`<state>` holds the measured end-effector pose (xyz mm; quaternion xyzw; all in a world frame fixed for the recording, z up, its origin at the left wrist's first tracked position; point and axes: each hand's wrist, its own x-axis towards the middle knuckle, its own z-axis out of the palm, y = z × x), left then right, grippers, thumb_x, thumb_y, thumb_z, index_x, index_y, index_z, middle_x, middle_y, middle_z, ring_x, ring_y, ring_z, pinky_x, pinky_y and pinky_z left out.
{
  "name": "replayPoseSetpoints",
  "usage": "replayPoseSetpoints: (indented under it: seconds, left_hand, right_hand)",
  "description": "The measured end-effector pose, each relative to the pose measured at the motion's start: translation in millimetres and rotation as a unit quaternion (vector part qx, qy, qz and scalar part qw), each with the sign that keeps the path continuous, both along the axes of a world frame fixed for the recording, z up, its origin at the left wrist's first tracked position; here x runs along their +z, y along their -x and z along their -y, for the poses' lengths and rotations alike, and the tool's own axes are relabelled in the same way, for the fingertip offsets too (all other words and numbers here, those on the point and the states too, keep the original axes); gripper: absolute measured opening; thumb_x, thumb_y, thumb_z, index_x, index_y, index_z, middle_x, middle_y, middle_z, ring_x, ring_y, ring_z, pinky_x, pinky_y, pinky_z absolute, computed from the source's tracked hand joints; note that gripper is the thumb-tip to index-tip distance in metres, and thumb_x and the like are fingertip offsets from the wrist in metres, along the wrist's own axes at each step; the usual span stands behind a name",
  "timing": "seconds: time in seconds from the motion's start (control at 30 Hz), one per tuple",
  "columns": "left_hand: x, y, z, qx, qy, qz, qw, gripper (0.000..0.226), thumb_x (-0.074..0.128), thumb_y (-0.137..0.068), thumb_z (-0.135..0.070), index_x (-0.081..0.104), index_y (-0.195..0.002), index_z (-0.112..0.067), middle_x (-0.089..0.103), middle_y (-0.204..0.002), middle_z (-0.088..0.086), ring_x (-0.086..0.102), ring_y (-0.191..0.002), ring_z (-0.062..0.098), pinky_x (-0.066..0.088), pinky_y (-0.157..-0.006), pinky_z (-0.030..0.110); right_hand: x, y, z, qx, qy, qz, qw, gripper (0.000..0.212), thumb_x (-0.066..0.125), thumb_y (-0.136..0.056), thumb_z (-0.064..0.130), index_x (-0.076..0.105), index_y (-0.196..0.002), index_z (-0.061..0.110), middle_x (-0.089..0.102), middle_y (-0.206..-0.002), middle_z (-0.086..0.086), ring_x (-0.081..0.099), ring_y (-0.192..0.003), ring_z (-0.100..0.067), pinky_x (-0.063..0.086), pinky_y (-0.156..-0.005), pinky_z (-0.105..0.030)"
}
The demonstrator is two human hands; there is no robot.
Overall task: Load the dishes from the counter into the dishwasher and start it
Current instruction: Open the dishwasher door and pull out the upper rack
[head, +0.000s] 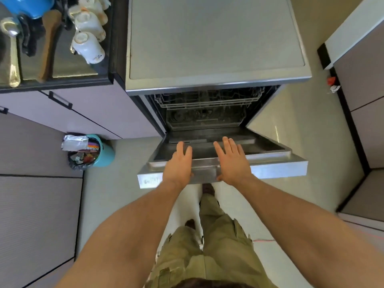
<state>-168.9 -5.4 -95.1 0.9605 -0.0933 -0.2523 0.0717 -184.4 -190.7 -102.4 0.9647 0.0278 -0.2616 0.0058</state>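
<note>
My left hand (178, 164) and right hand (233, 163) lie flat, fingers straight, on the dishwasher door (277, 166) edge; opening step, I judge; next, fetch mugs (89, 45) at ten o'clock.

The top edge cuts off the blue pot (31, 5), and the door markings (150, 181) are illegible.

The lowered dishwasher door (274, 163) jutted across the front; above it the way to the racks (207, 100) stood free. A bin (106, 152) crowded its left.
</note>
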Motion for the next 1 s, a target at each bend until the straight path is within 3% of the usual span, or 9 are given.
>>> replayPoseSetpoints:
  seconds: [0.1, 0.17, 0.33, 0.53, 0.77, 0.9, 1.0]
  left_hand:
    - [-36.9, 34.4, -10.6, -0.040, -0.039, 0.005, 0.998, 0.116, 0.085, -0.076, -0.044, 0.009, -0.159, -0.019, -0.015, -0.166, 0.007, 0.017, -0.148, 0.034, 0.025, -0.119, 0.052]
    - [-61.6, 57.4, -18.3, -0.062, -0.044, -0.015, 0.997, 0.125, 0.084, -0.074, -0.051, -0.001, -0.160, -0.017, -0.023, -0.165, 0.008, 0.005, -0.152, 0.033, 0.015, -0.122, 0.051]
    - [-133.0, 113.9, -30.0, -0.089, -0.028, -0.056, 0.994, 0.128, 0.078, -0.079, -0.053, -0.015, -0.159, -0.015, -0.034, -0.162, 0.008, -0.014, -0.154, 0.029, 0.003, -0.126, 0.048]
    - [-214.1, 179.9, -31.7, -0.101, -0.028, -0.128, 0.986, 0.108, 0.065, -0.094, -0.047, -0.014, -0.158, -0.012, -0.030, -0.163, 0.008, -0.014, -0.154, 0.026, 0.001, -0.126, 0.044]
    - [-291.5, 228.0, -20.8, -0.093, -0.067, -0.223, 0.968, 0.109, 0.069, -0.089, -0.051, -0.004, -0.160, -0.011, -0.013, -0.167, 0.011, -0.003, -0.155, 0.030, 0.003, -0.125, 0.050]
    - [-325.8, 244.5, -12.7, -0.060, -0.104, -0.226, 0.967, 0.099, 0.068, -0.091, -0.034, 0.001, -0.160, -0.010, -0.004, -0.168, 0.012, 0.002, -0.155, 0.030, 0.009, -0.124, 0.054]
    - [-351.6, 251.3, -3.1, -0.061, -0.117, -0.250, 0.959, 0.100, 0.067, -0.091, -0.019, -0.004, -0.160, -0.010, -0.011, -0.168, 0.012, -0.003, -0.155, 0.031, 0.008, -0.123, 0.057]
  right_hand:
    - [-38.2, 33.8, -10.4, 0.017, -0.004, -0.065, 0.998, 0.113, 0.078, -0.082, 0.030, -0.004, -0.160, 0.020, -0.010, -0.167, -0.012, -0.006, -0.154, -0.030, 0.002, -0.123, -0.046]
    - [-64.7, 65.1, -17.4, 0.028, -0.011, -0.108, 0.994, 0.103, 0.070, -0.088, 0.018, -0.004, -0.160, 0.020, -0.008, -0.168, -0.011, -0.005, -0.155, -0.028, 0.002, -0.124, -0.045]
    - [-122.7, 137.2, -32.4, 0.027, -0.021, -0.083, 0.996, 0.085, 0.066, -0.087, 0.019, 0.018, -0.157, 0.014, 0.029, -0.157, -0.012, 0.024, -0.146, -0.031, 0.009, -0.124, -0.049]
    - [-192.0, 188.3, -32.9, 0.003, -0.053, -0.156, 0.986, 0.094, 0.066, -0.082, 0.033, 0.013, -0.158, 0.015, 0.017, -0.162, -0.013, 0.011, -0.151, -0.032, 0.003, -0.125, -0.049]
    - [-275.1, 230.0, -30.8, -0.005, -0.096, -0.228, 0.969, 0.097, 0.064, -0.085, 0.034, 0.004, -0.160, 0.017, 0.001, -0.167, -0.010, -0.001, -0.154, -0.029, 0.003, -0.125, -0.045]
    - [-318.1, 244.1, -32.3, 0.000, -0.099, -0.257, 0.961, 0.098, 0.064, -0.088, 0.033, -0.001, -0.160, 0.018, -0.008, -0.168, -0.008, -0.007, -0.154, -0.028, 0.002, -0.126, -0.044]
    - [-348.8, 248.6, -30.8, 0.010, -0.101, -0.282, 0.954, 0.097, 0.062, -0.088, 0.033, -0.001, -0.160, 0.016, -0.010, -0.167, -0.008, -0.007, -0.154, -0.027, 0.006, -0.126, -0.042]
